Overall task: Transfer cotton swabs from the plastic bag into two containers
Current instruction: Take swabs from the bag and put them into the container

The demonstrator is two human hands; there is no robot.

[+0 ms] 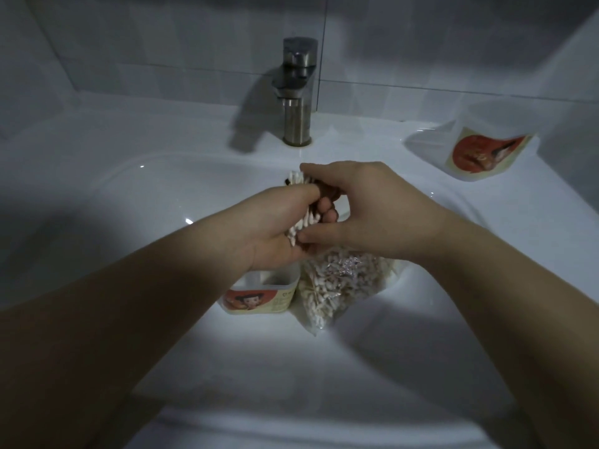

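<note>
Head view, sole camera. Left hand (275, 228) sits at centre frame above the white ceramic sink basin (146, 196); its grip is closed round a bundle of white-tipped cotton swabs (303, 223), which lies diagonally across the palm. Right hand (363, 209) meets it from the right, forefinger on the upper end of the bundle and thumb at the lower end, so this grip also pinches the bundle, lengthwise.

Clear plastic bag (340, 286), well filled with loose swabs, lies in the basin just below the hands. White square container with an orange picture label (259, 296) stands upright just beside the bag, at lower centre-left, directly under the left hand; its contents are not readable. Second white container with the same orange label (479, 153) lies tilted on the sink surface at upper right, well apart from the hands. Brushed steel tap (296, 92) stands at upper centre.

Assessment: the step in hand appears to be squaring up a handful taken from the bag before loading. The next move calls for lowering the bundle end-first into the near container, keeping the swabs parallel so none splay or fall into the basin. The bag's fill suggests most of the task remains.
</note>
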